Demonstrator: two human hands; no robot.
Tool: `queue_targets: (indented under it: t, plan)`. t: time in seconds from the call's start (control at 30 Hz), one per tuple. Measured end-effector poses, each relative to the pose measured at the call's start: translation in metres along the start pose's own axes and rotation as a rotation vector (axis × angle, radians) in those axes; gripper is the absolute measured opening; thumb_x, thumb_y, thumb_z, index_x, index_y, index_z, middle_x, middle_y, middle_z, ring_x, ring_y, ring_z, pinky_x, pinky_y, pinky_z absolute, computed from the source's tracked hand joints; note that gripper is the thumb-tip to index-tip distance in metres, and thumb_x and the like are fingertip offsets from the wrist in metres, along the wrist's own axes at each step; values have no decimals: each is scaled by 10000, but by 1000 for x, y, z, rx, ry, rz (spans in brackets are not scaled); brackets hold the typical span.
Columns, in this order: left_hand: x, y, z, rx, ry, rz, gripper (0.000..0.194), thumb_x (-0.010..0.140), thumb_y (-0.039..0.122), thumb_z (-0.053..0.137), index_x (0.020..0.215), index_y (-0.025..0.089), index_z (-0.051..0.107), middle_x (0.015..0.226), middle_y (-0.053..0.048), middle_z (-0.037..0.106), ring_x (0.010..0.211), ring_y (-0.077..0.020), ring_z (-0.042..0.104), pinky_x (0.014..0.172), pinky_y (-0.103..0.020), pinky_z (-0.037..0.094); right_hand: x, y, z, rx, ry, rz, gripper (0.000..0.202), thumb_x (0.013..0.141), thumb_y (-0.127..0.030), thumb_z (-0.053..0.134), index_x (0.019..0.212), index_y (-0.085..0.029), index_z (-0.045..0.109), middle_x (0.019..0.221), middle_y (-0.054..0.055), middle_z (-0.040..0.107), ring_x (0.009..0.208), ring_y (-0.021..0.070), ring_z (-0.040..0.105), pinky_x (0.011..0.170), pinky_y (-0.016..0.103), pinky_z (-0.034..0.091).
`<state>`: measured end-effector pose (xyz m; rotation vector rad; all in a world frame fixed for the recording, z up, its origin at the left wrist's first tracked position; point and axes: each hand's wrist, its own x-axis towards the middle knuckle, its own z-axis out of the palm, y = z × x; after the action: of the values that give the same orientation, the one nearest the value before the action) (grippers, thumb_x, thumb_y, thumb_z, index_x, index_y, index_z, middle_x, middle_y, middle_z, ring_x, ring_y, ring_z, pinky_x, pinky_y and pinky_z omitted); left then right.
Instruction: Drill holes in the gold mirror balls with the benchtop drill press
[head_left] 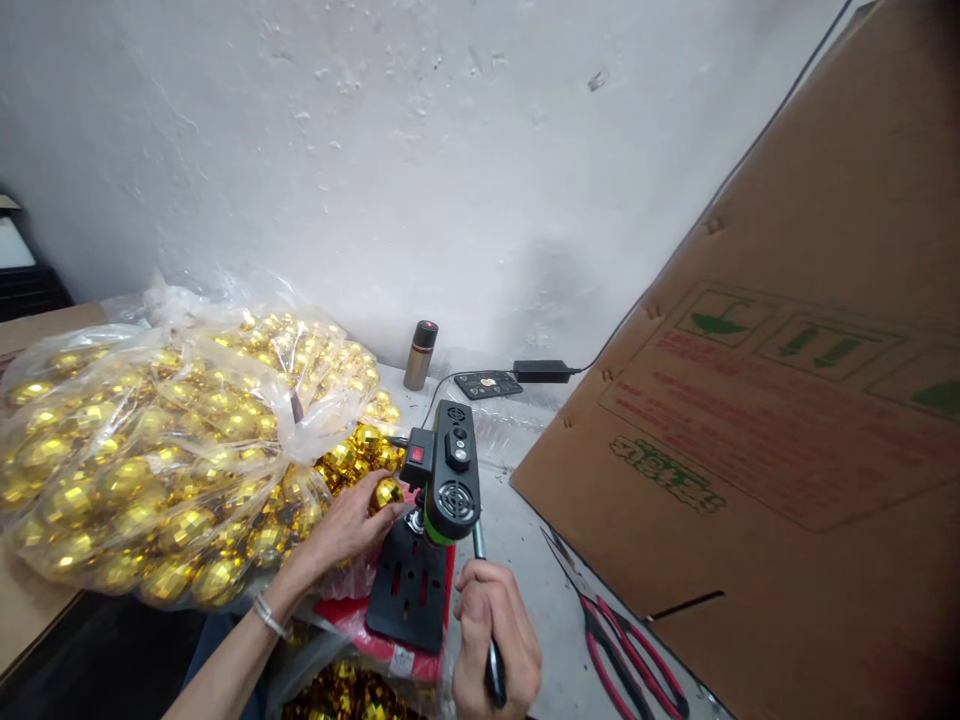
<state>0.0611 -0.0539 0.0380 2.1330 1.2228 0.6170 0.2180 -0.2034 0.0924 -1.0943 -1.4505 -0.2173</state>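
A small black bench drill press [456, 470] with a red switch stands on a slotted base plate [409, 590]. My left hand [352, 525] holds a shiny gold faceted ball [386, 493] between thumb and fingers, just left of the drill head. My right hand [495, 640] is wrapped round the lever handle [478, 540] at the press's right side. More gold balls [360, 450] spill from the mouth of a clear plastic bag [187, 440] behind my left hand. Below the press, another bag of gold balls [345, 695] shows at the lower edge.
Red-handled scissors [619, 640] lie right of my right hand, beside a large cardboard box [750, 420]. Near the wall are a spray-type bottle [421, 355], a black phone-like slab [487, 385] and a power adapter [541, 371] with its cable.
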Motion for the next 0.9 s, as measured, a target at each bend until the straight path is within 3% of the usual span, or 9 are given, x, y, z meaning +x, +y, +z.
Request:
queue_targets:
  t: [0.07, 0.13, 0.23, 0.33, 0.43, 0.57, 0.77, 0.9]
  plan:
    - [-16, 1, 5, -323, 80, -131, 571, 1003, 620, 489, 1411, 236, 601, 1305, -94, 755, 1176, -300, 710, 994, -425, 559, 1, -1, 0, -1, -5, 1, 271, 996, -8, 431, 846, -221, 505, 737, -15, 533, 679, 109, 578, 607, 210, 479]
    - [-34, 0, 16, -597, 66, -259, 648, 982, 688, 480, 1433, 235, 582, 1266, -87, 766, 1077, -281, 751, 897, -399, 605, 3, -4, 0, -4, 2, 17, 273, 1000, -15, 431, 834, -222, 497, 730, -18, 524, 679, 108, 578, 604, 209, 476]
    - [-56, -5, 40, -768, 14, -335, 698, 963, 685, 503, 1453, 190, 534, 1258, -124, 762, 1011, -276, 774, 864, -409, 629, 9, -8, 0, 2, 26, 47, 276, 1006, -24, 429, 823, -220, 493, 731, -23, 517, 648, 96, 554, 585, 206, 462]
    - [-66, -8, 62, -612, 121, -267, 633, 928, 611, 599, 1384, 173, 575, 1277, -149, 760, 1145, -313, 743, 1033, -480, 583, 17, -11, -1, 19, 19, 57, 264, 1008, -22, 440, 841, -214, 512, 740, -24, 522, 638, 88, 541, 582, 203, 460]
    - [-67, -9, 76, -408, 159, -167, 601, 894, 525, 679, 1390, 198, 590, 1341, -157, 746, 1246, -348, 709, 1104, -538, 549, 25, -13, -3, 17, 6, 55, 257, 1008, -18, 448, 856, -212, 523, 743, -21, 530, 633, 87, 538, 570, 199, 458]
    - [-63, -5, 82, -288, 156, -4, 553, 884, 432, 704, 1369, 182, 611, 1359, -190, 728, 1279, -366, 693, 1108, -552, 557, 30, -14, -4, 1, 12, 33, 255, 1010, -28, 447, 851, -216, 515, 727, -27, 527, 635, 87, 554, 566, 191, 463]
    - [-63, -2, 86, -205, 208, 105, 478, 904, 342, 681, 1344, 170, 606, 1214, -189, 748, 1116, -362, 730, 971, -549, 617, 27, -14, -5, -18, -8, 22, 256, 1013, -36, 440, 842, -214, 507, 724, -25, 530, 629, 84, 558, 577, 192, 473]
    - [-64, -5, 94, -135, 223, 192, 510, 880, 291, 687, 1370, 174, 601, 1305, -203, 704, 1207, -387, 679, 1034, -583, 570, 25, -14, -7, -43, -19, 27, 255, 1022, -48, 436, 840, -215, 502, 730, -30, 540, 632, 76, 573, 591, 184, 477]
